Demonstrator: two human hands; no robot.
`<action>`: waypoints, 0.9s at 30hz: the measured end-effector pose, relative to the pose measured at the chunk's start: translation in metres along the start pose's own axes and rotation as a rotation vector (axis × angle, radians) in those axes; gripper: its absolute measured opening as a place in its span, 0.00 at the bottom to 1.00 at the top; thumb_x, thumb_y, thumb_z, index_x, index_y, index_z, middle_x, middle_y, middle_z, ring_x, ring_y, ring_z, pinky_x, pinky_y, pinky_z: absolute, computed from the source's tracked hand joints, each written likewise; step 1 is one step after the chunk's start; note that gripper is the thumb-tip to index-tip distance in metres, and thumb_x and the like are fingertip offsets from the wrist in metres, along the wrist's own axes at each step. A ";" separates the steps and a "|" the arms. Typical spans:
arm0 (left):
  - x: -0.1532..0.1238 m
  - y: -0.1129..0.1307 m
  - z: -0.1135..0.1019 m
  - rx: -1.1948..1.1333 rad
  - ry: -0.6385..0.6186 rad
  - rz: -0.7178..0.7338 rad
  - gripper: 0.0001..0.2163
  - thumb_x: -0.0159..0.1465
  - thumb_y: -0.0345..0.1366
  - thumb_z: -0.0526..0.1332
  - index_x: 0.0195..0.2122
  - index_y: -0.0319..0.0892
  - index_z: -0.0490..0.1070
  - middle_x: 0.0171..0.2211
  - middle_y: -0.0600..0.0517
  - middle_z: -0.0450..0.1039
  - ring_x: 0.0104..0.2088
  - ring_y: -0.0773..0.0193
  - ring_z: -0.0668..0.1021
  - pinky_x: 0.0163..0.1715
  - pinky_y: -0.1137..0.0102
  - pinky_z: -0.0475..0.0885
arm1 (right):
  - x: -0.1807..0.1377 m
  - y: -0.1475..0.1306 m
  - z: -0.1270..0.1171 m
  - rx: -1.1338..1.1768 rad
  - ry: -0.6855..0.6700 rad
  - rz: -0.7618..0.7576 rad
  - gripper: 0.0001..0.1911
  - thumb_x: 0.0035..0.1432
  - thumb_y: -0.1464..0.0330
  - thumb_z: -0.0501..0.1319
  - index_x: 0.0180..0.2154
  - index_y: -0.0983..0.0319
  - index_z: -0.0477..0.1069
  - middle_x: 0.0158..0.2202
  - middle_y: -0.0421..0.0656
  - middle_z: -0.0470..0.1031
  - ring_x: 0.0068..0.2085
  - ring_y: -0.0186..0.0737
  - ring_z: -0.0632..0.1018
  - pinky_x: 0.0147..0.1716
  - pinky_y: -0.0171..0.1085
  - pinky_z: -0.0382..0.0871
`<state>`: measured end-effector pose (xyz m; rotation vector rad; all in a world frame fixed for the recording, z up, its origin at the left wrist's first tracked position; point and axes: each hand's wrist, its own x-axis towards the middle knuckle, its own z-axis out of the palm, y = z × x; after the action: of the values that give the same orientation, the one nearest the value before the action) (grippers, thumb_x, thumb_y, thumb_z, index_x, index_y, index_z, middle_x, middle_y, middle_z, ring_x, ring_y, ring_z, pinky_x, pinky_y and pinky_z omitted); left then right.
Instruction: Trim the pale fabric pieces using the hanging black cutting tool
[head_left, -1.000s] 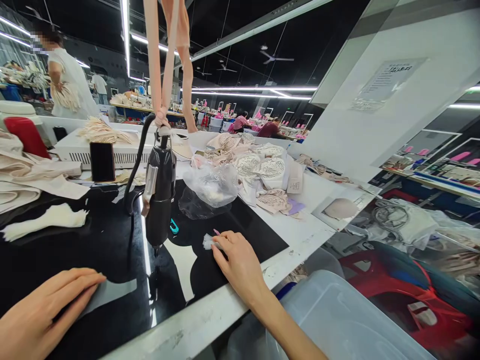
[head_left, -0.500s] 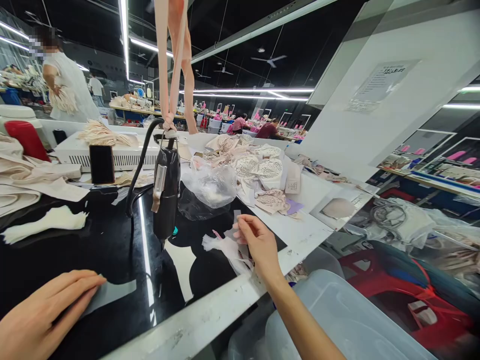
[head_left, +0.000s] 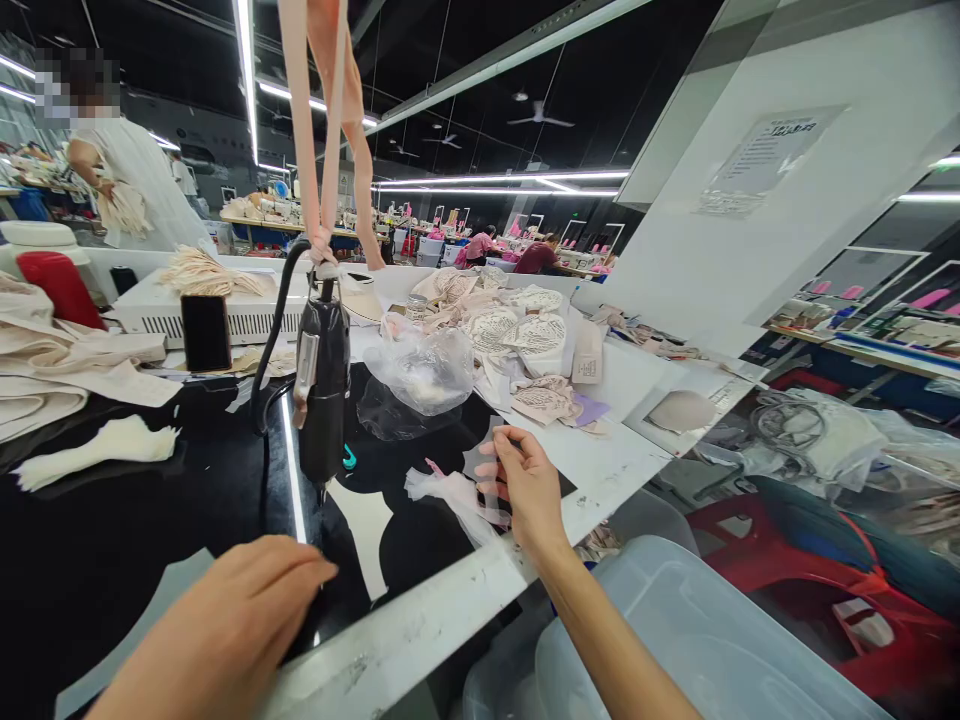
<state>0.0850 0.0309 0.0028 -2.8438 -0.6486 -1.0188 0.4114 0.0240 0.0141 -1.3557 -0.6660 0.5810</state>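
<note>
My right hand (head_left: 529,490) pinches a thin sheer grey fabric piece (head_left: 480,450) between thumb and fingertips, raised over the table's right edge. Beneath it lies a crumpled white mesh piece (head_left: 454,500). My left hand (head_left: 247,610) is over the black tabletop near the front edge, fingers extended and close together, with nothing visible in it. Beside its wrist a grey sheer cut piece (head_left: 142,625) lies flat. In front of both hands a black corded tool (head_left: 324,390) hangs upright from pink fabric strips. A cream cut piece (head_left: 365,535) lies by its tip.
At the back sit a clear plastic bag (head_left: 424,370) and heaped printed fabric pieces (head_left: 525,335). A phone (head_left: 206,333) leans on a white box (head_left: 255,318). Cream fabric (head_left: 101,452) lies left. A plastic bin (head_left: 652,610) and red chair (head_left: 810,570) are at right. A person (head_left: 127,185) stands behind.
My left hand has moved right, off the grey sheer piece, toward the hanging tool. My right hand has shifted slightly right, still pinching its sheer piece, which shows more spread out.
</note>
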 end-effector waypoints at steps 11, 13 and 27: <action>0.098 0.036 0.103 0.001 -0.250 0.079 0.16 0.71 0.36 0.59 0.58 0.37 0.68 0.57 0.42 0.75 0.57 0.50 0.77 0.51 0.59 0.73 | -0.008 0.005 -0.002 0.052 -0.024 0.023 0.23 0.46 0.51 0.71 0.38 0.59 0.72 0.29 0.37 0.77 0.22 0.33 0.77 0.15 0.30 0.73; 0.100 0.035 0.106 -0.016 -0.282 0.068 0.16 0.70 0.35 0.60 0.57 0.37 0.68 0.57 0.42 0.75 0.56 0.51 0.77 0.52 0.60 0.73 | -0.007 0.004 -0.004 0.076 -0.014 0.023 0.24 0.45 0.52 0.72 0.38 0.60 0.73 0.28 0.37 0.77 0.22 0.34 0.77 0.15 0.30 0.73; 0.110 0.040 0.094 -0.306 -0.300 -0.043 0.14 0.68 0.35 0.63 0.54 0.38 0.72 0.57 0.40 0.74 0.59 0.48 0.74 0.57 0.59 0.69 | -0.028 -0.041 -0.006 0.309 0.216 -0.204 0.17 0.47 0.59 0.74 0.35 0.55 0.71 0.17 0.29 0.62 0.15 0.26 0.58 0.11 0.26 0.54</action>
<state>0.2335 0.0520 0.0012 -3.3055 -0.6233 -0.7585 0.3961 -0.0054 0.0514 -1.0287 -0.5070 0.3504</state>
